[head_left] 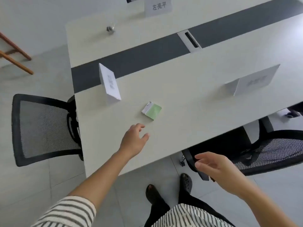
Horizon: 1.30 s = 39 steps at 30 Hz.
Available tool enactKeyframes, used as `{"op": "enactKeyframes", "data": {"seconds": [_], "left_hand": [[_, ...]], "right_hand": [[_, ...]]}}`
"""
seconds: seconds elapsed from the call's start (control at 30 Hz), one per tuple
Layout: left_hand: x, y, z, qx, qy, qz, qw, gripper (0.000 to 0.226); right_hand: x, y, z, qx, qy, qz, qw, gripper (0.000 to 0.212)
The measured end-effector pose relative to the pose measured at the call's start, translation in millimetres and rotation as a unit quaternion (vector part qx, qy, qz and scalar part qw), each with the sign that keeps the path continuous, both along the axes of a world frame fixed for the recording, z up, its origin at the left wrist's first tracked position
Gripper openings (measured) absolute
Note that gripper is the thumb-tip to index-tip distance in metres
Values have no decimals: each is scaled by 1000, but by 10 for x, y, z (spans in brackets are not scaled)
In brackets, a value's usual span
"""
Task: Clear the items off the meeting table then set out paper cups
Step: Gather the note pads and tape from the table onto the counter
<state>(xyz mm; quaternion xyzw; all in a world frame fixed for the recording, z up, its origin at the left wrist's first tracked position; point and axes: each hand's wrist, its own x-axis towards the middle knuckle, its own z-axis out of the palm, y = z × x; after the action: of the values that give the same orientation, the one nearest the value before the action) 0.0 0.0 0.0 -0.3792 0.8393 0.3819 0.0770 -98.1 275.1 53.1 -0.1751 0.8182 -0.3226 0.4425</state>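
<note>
Tiled office floor, pale meeting table with a dark grey centre strip; mesh chairs stand at its end and near side.

Nearest, my right hand hangs off the table edge above a chair, fingers relaxed and apart, holding nothing. My left hand is stretched over the tabletop, fingers loosely spread, empty, just short of the pack.

The pack, green with a white end, lies flat near the table's left end, touching nothing. Blur hides its print; it may be a tissue or paper pack. I judge it light and slightly yielding, unlikely to slip on the matt surface. The best hold is a pinch across its two long edges, thumb on one and fingers on the other, without squeezing hard.

Just beyond it stands a folded card, upright; a second card stands well to the right. Both are thin paper, easily creased, best lifted by the fold.

Across the strip sit a small glass and a third card. No paper cups are in view.
</note>
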Motion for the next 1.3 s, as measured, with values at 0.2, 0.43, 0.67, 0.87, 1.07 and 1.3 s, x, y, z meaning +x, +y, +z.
{"op": "enactKeyframes", "data": {"seconds": [0.2, 0.43, 0.67, 0.87, 1.07, 1.3], "left_hand": [[-973, -370, -512, -77, -67, -5, 995, 51], [-1547, -428, -1103, -142, -155, -25, 977, 72], [-1680, -322, -1067, -167, -135, 11, 977, 72], [-1504, -168, -894, -149, -168, -22, 974, 56], [-1044, 111, -403, -87, -53, -26, 994, 50], [-29, 306, 192, 218, 31, -28, 975, 37]], "right_hand": [[-94, 296, -135, 21, -43, -70, 996, 19], [-186, 707, -322, 57, -66, -136, 987, 18], [-115, 871, -420, 76, -74, -169, 980, 17], [26, 811, -315, 57, -54, -195, 978, 18], [287, 756, -112, 28, -25, -220, 975, 20], [862, 709, 135, 15, 13, -228, 973, 23]]}}
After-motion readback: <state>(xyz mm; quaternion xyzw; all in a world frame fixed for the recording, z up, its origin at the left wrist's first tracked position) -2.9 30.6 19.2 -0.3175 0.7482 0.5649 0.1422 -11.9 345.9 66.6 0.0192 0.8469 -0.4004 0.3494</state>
